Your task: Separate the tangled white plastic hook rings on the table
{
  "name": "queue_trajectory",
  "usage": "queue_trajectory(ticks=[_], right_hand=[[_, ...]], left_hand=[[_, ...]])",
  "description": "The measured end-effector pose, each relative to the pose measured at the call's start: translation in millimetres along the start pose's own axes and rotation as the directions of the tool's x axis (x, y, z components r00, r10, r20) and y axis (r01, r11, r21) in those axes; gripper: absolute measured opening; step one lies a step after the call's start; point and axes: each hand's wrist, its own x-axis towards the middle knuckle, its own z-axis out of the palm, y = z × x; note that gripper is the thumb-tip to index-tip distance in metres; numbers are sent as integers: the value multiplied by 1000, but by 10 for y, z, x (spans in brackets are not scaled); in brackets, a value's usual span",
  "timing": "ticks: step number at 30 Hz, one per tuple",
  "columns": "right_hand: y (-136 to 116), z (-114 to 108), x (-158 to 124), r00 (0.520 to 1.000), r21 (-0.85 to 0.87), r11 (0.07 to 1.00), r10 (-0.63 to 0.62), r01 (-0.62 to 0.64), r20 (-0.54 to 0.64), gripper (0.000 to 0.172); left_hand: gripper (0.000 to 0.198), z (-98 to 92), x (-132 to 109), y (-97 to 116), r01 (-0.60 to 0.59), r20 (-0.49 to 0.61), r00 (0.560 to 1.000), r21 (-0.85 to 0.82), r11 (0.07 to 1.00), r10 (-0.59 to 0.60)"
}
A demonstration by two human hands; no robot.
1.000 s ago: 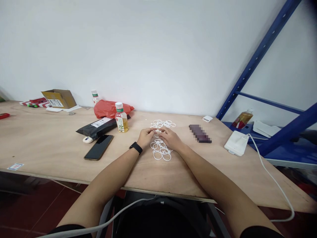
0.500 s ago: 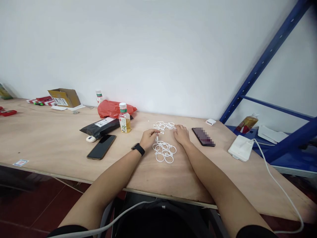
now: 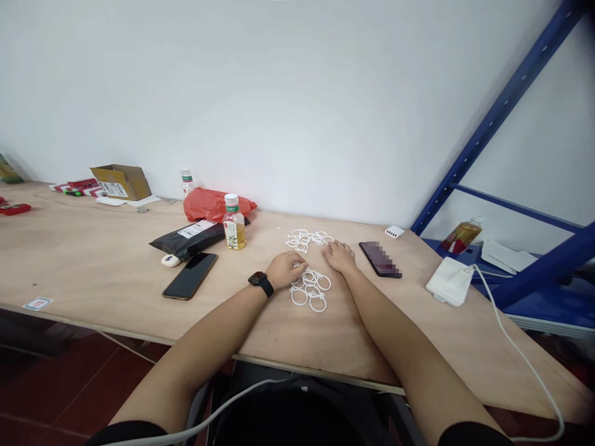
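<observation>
Just two hands [image 3: 287,270] [image 3: 339,257] (one watch [image 3: 261,284]) beside two white ring clusters [image 3: 309,291] [image 3: 304,241].

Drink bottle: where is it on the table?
In the head view, the bottle stands left of the white rings, beside the black package and in front of the red bag.

My plywood workbench [image 3: 88,266] holds two loose clusters of white plastic rings [image 3: 308,297]. A black phone [image 3: 189,275] and a plastic drink bottle [image 3: 234,230] lie left of them, another phone [image 3: 380,259] right, and a cardboard box [image 3: 121,183] stands farther back.
</observation>
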Motion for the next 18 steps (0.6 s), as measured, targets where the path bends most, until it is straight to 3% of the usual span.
queue_trajectory(ticks=[4,7,12,14,18], right_hand=[[14,-41,-24,999,-11,1000,27,-28,-47,24],[-32,-125,-88,994,64,998,-12,19,-109,20],[-352,-297,-346,929,320,883,-270,344,-252,25],[-513,-346,-470,893,325,845,-333,425,-301,31],[-710,-375,-606,805,244,777,-502,581,-317,28]], left_hand=[[20,8,0,-8,4,-13,1000,-14,1000,-5],[17,24,3,-27,3,-40,999,-25,1000,-4],[28,36,16,-58,2,-167,986,-108,994,-21],[30,33,17,-52,-17,-189,982,-139,990,-10],[26,-1,10,1,-51,-209,978,-174,983,14]])
